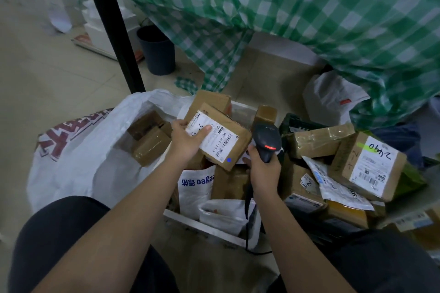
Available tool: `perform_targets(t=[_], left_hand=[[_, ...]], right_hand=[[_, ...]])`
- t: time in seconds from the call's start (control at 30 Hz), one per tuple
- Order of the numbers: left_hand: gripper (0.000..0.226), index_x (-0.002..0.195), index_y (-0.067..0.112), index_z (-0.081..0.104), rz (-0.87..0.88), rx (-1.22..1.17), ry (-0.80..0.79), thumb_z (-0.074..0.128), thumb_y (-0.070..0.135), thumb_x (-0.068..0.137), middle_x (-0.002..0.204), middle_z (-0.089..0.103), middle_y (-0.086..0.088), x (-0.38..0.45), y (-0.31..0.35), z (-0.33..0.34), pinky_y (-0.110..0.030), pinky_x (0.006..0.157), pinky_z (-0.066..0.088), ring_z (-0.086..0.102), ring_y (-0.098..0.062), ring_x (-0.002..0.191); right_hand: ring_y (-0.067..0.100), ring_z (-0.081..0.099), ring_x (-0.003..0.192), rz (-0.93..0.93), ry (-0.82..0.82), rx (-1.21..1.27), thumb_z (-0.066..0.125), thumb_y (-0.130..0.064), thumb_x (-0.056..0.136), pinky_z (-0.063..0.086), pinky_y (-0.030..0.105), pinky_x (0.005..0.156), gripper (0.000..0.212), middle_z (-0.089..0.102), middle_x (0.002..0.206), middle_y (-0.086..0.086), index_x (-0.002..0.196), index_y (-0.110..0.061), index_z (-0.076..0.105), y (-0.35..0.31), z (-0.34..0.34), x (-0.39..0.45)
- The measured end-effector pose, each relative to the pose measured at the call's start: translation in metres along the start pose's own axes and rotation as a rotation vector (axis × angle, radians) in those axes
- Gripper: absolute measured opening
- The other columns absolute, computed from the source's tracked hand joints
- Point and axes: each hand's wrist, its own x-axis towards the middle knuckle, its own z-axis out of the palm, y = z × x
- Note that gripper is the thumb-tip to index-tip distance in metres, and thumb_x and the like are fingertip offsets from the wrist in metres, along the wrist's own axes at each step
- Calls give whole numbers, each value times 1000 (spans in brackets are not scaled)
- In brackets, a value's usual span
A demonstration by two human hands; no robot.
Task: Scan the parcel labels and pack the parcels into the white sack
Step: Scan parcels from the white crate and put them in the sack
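Pale floor tiles (47,74) carry the work area, with a green-and-white checked cloth (309,7) hanging over it from above.

Nearest the camera, both forearms reach forward between the knees. The right hand (264,169) grips the handle of a black barcode scanner (266,140), fingers clamped round it; a red light shows on the scanner head. The left hand (187,140) holds a brown cardboard parcel (221,135) tilted above the crate, thumb pressed on its white shipping label (212,137), the other fingers curled beneath. A small blue dot lies on the parcel just below the label.

Below the hands, a white crate (202,223) holds white poly mailers and brown boxes. To its right, more parcels are heaped, including a box marked with handwritten figures (371,166).

To the left, the white sack (78,150) lies open, touching the crate, with red lettering on its side. Taped brown boxes (148,137) lie inside it.

Farther back stand a black counter leg (116,31) and a dark bin (157,49).
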Motion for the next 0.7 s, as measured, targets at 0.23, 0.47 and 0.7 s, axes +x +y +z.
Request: perform_targets(t=[0.23,0.47,0.7], left_hand=[[87,152,25,9,-76,429,-179,61,51,87,150,37,-5,-18,-25,-33,-37,105,36,41,-28,133],[74,148,24,26,155,810,-337,61,49,88,157,21,-7,3,-8,-47,-50,116,22,13,-33,146],[58,122,10,42,36,463,-359,77,29,80,120,56,-4,-11,-8,-50,-29,80,48,57,-21,109]], right_hand=[[22,63,89,-99,-159,-171,69,-30,87,51,41,86,14,65,79,-5,79,-30,59,-26,24,16],[21,60,81,-124,-65,-310,68,-33,88,42,30,72,17,62,72,-4,77,-24,58,-19,17,10],[17,63,76,-48,-123,-234,72,-33,83,53,41,79,15,68,78,3,79,-22,63,-12,20,-8]])
